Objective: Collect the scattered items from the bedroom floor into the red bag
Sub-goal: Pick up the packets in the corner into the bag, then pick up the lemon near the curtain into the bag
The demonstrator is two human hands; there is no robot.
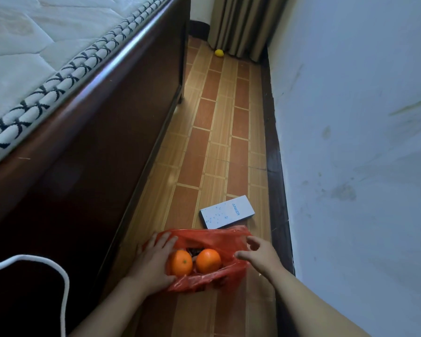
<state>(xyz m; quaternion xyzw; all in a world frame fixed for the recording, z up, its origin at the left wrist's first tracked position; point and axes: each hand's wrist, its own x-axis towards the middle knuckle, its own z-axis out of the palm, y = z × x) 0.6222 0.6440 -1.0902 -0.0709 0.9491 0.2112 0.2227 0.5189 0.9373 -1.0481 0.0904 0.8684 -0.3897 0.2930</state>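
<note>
**Hands at the mouth of the red bag**

The left hand (153,261) lies on the left side of the red bag (212,239), fingers stretched forward along the plastic and thumb tucked low against the near edge, beside the left orange (181,263). It presses on the bag rather than curling round anything. The right hand (258,254) is at the bag's right edge, fingers loosely spread and slightly bent; whether the fingertips touch the plastic cannot be told, and it holds nothing. Both forearms reach in from the bottom of the view, the right one running close along the wall (350,117).

The bag sits on the tiled floor (219,117) with its mouth open upward. Two oranges lie inside, touching side by side, the right orange (208,260) just beside the first. Something dark shows behind them in the bag, too hidden to identify.

Just beyond the bag, nearly touching its far rim, a white box (226,212) printed with "ANKER" lies flat on the floor. Far down the strip of floor, a small yellow fruit (218,52) rests at the foot of the striped curtain (241,25).

The dark wooden bed frame (95,142) with its mattress (34,57) walls in the left side, leaving a narrow aisle. A white cable (58,276) loops at the lower left.
</note>
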